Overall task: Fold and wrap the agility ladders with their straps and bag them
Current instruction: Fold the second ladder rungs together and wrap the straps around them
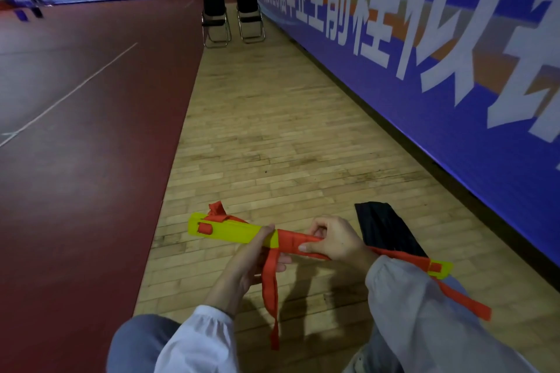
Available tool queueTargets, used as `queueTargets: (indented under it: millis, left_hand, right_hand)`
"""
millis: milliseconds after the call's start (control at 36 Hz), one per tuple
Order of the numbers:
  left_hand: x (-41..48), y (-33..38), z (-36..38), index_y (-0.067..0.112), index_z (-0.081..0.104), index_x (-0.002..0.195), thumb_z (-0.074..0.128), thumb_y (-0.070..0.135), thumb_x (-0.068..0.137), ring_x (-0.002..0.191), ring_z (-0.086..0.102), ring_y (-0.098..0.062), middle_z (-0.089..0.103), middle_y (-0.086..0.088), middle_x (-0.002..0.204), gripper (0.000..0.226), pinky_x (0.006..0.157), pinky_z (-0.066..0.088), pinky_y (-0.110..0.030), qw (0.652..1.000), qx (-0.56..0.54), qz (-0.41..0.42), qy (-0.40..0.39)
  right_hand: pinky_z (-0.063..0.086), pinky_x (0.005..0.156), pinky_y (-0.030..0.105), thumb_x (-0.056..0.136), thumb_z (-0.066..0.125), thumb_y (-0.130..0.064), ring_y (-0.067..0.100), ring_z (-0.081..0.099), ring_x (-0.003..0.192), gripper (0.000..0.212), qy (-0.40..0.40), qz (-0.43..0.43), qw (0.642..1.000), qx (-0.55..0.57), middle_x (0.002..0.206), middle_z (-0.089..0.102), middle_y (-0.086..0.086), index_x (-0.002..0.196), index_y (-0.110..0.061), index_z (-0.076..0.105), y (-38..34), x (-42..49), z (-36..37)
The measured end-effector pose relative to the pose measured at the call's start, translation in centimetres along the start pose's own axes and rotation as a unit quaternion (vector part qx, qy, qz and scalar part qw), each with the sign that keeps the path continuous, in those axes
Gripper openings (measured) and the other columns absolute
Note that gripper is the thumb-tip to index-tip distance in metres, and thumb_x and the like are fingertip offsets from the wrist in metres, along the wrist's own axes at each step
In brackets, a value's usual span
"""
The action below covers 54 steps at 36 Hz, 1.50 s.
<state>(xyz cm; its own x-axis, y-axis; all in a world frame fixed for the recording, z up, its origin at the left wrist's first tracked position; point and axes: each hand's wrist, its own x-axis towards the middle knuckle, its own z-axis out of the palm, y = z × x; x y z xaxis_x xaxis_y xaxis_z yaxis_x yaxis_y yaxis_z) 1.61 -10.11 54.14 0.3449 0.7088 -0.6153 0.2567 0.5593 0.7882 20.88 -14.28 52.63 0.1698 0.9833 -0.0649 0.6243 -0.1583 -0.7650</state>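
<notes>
Wooden flooring runs between a red court and a blue banner. At lower centre, the left hand curls its fingers round the yellow ladder bundle. The right hand pinches the orange strap wound around the bundle. A black bag lies on the floor just right of the hands.
</notes>
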Motion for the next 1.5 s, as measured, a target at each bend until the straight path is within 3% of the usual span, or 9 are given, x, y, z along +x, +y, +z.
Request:
queueTargets:
  millis: [139,194,333,500,611,778,1083,1389,1500]
  left_hand:
    - [0.0,0.0,0.2,0.013,0.071,0.092,0.048,0.056,0.090,0.055,0.065,-0.012,0.074,-0.012,0.083,0.049,0.060,0.047,-0.022,1.000,-0.015,0.026,0.009]
    - [-0.1,0.0,0.2,0.011,0.071,0.092,0.048,0.052,0.092,0.054,0.065,-0.014,0.074,-0.014,0.082,0.046,0.052,0.048,-0.018,0.999,-0.021,0.033,0.004]
    - [-0.1,-0.1,0.2,0.014,0.071,0.092,0.046,0.052,0.093,0.057,0.065,-0.014,0.074,-0.014,0.087,0.046,0.061,0.048,-0.021,0.999,-0.002,0.043,-0.009]
    - [-0.3,-0.4,0.0,0.017,0.072,0.091,0.045,0.057,0.091,0.065,0.065,-0.014,0.075,-0.011,0.091,0.048,0.078,0.045,-0.031,0.999,0.007,0.048,-0.026]
    - [-0.4,-0.3,-0.3,0.017,0.070,0.091,0.043,0.062,0.090,0.066,0.064,-0.013,0.074,-0.007,0.088,0.052,0.075,0.044,-0.029,0.998,0.016,0.043,-0.032]
    - [-0.4,-1.0,-0.8,0.015,0.071,0.090,0.041,0.070,0.086,0.069,0.065,-0.014,0.075,-0.007,0.089,0.063,0.073,0.046,-0.028,0.999,0.037,0.029,-0.024]
    - [-0.3,-1.1,-0.8,0.008,0.072,0.097,0.054,0.054,0.090,0.073,0.068,-0.014,0.075,-0.010,0.090,0.050,0.092,0.046,-0.036,0.996,0.000,0.086,0.008]
    - [-0.2,-1.4,-1.1,0.009,0.072,0.088,0.054,0.029,0.095,0.068,0.068,-0.010,0.076,-0.007,0.086,0.028,0.078,0.045,-0.030,0.994,-0.053,0.081,-0.050]
    - [0.0,-1.4,-1.2,-0.008,0.068,0.095,0.049,0.018,0.097,0.062,0.069,-0.011,0.075,-0.010,0.079,0.032,0.061,0.052,-0.020,0.993,-0.055,0.088,-0.057]
  right_hand:
    - [0.047,0.070,0.025,0.076,0.078,-0.043,0.008,0.058,0.074,0.022,-0.061,0.006,0.997,0.037,0.079,0.063,-0.006,0.077,-0.026,0.065,-0.1,0.0,-0.6]
    - [0.047,0.075,0.027,0.084,0.066,-0.054,0.016,0.064,0.083,0.038,-0.080,0.020,0.995,0.048,0.085,0.066,-0.001,0.084,-0.016,0.069,-0.2,0.0,-1.0]
    - [0.048,0.094,0.032,0.091,0.041,-0.066,0.022,0.066,0.099,0.065,-0.165,0.076,0.983,0.012,0.106,0.071,0.010,0.119,-0.014,0.068,-0.6,-0.1,-1.8]
    - [0.053,0.076,0.023,0.094,0.042,-0.061,0.013,0.068,0.073,0.062,-0.192,0.088,0.976,0.047,0.086,0.073,0.009,0.105,-0.006,0.070,-0.8,-0.1,-1.6]
    - [0.052,0.074,0.023,0.092,0.043,-0.064,0.010,0.066,0.069,0.063,-0.182,0.074,0.979,0.047,0.080,0.072,0.005,0.101,-0.008,0.071,-0.5,0.0,-1.2]
    - [0.046,0.068,0.021,0.088,0.050,-0.066,0.004,0.059,0.056,0.048,-0.149,0.058,0.986,0.043,0.054,0.063,-0.010,0.066,-0.025,0.065,0.0,0.2,-0.4]
    - [0.040,0.064,0.026,0.083,0.059,-0.064,0.008,0.054,0.064,0.046,-0.089,0.061,0.994,0.013,0.070,0.060,-0.006,0.078,-0.019,0.066,0.4,0.5,0.2]
    - [0.038,0.061,0.020,0.082,0.067,-0.056,0.004,0.051,0.063,0.036,-0.100,0.045,0.994,0.024,0.065,0.053,-0.012,0.082,-0.020,0.066,1.2,0.2,0.2]
    - [0.040,0.065,0.018,0.086,0.057,-0.061,0.003,0.056,0.067,0.047,-0.112,0.051,0.992,0.030,0.071,0.059,-0.009,0.079,-0.016,0.068,0.8,0.1,-0.4]
